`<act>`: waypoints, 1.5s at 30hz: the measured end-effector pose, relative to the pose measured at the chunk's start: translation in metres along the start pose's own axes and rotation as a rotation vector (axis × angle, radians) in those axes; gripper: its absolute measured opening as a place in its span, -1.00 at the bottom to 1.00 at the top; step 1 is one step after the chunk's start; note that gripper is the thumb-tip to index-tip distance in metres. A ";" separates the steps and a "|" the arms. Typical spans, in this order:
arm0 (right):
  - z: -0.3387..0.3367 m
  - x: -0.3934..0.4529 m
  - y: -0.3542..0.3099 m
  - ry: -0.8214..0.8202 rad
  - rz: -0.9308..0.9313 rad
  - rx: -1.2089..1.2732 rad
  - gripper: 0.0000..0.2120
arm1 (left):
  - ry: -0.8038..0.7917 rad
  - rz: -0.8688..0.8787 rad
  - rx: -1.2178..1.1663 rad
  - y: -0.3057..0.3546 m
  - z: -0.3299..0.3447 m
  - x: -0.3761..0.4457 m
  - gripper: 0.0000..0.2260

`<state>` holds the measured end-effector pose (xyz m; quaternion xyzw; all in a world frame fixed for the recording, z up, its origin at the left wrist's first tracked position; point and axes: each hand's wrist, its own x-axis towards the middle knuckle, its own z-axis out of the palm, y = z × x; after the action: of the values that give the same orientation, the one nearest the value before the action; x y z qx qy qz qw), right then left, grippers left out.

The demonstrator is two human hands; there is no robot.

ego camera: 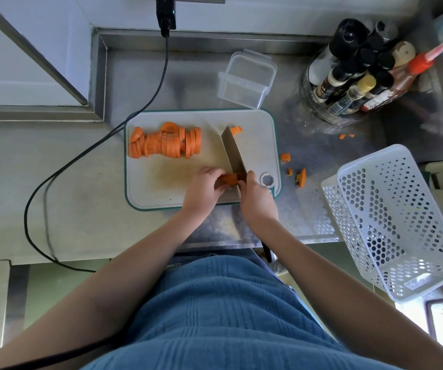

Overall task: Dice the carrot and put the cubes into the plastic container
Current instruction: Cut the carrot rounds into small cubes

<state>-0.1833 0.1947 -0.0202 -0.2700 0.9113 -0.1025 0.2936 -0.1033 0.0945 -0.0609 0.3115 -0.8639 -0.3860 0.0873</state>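
On the white cutting board (161, 180) lies a row of orange carrot slices (165, 142) at the far left. My left hand (204, 186) pins a small carrot piece (229, 179) near the board's front right. My right hand (255, 194) grips the handle of a knife (232, 150), whose blade rests against that piece and points away from me. One carrot bit (237, 129) sits by the blade tip. The clear plastic container (244, 81) stands beyond the board with nothing visible in it.
Carrot scraps (301, 178) lie on the steel counter right of the board. A white perforated basket (399, 222) hangs over the counter's right front edge. A rack of sauce bottles (356, 76) stands at back right. A black cable (87, 156) runs across the left.
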 end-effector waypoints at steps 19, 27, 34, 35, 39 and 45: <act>-0.005 -0.014 0.000 0.043 -0.051 0.091 -0.78 | 0.032 0.037 -0.187 -0.007 -0.002 -0.003 -0.85; 0.011 -0.009 -0.003 0.031 -0.011 0.005 -0.73 | 0.022 0.029 -0.109 -0.008 -0.002 -0.001 -0.88; 0.014 -0.004 -0.005 0.021 0.018 -0.029 -0.72 | 0.053 0.041 -0.066 -0.010 0.000 -0.001 -0.91; 0.013 -0.004 -0.004 0.020 0.011 -0.018 -0.72 | 0.056 0.040 -0.063 -0.009 0.000 -0.001 -0.91; 0.005 -0.006 -0.003 0.007 -0.015 0.023 -0.74 | 0.067 0.051 -0.080 -0.008 -0.002 -0.002 -0.91; -0.012 -0.020 -0.004 0.092 -0.026 0.151 -0.76 | 0.043 -0.002 -0.198 -0.010 -0.002 -0.006 -0.75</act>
<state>-0.1750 0.2025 0.0010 -0.2541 0.9099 -0.1869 0.2693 -0.0933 0.0915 -0.0658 0.3104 -0.8193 -0.4627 0.1355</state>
